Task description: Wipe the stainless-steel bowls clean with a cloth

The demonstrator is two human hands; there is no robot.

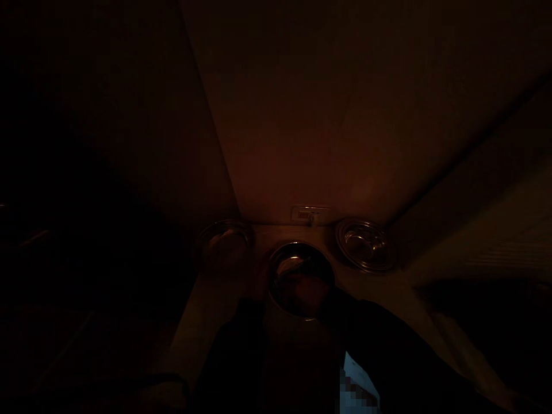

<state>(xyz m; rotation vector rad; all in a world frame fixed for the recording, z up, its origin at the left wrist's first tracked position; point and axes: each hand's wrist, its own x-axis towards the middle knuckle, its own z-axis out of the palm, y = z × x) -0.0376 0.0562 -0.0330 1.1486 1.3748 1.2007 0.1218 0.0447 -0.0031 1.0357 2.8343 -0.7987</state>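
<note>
On the table, midway between its side edges, we have a bowl, our right hand in it; a left plate and right plate near the far corners.

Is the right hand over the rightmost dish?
No, the right hand is over the middle bowl, apart from the rightmost dish.

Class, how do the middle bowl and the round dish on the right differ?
The right hand covers part of the bowl; none covers the dish. The bowl sits farther from the wall than the dish. The bowl shows a thin rim, the dish several nested rings. Both are round and glint.
</note>
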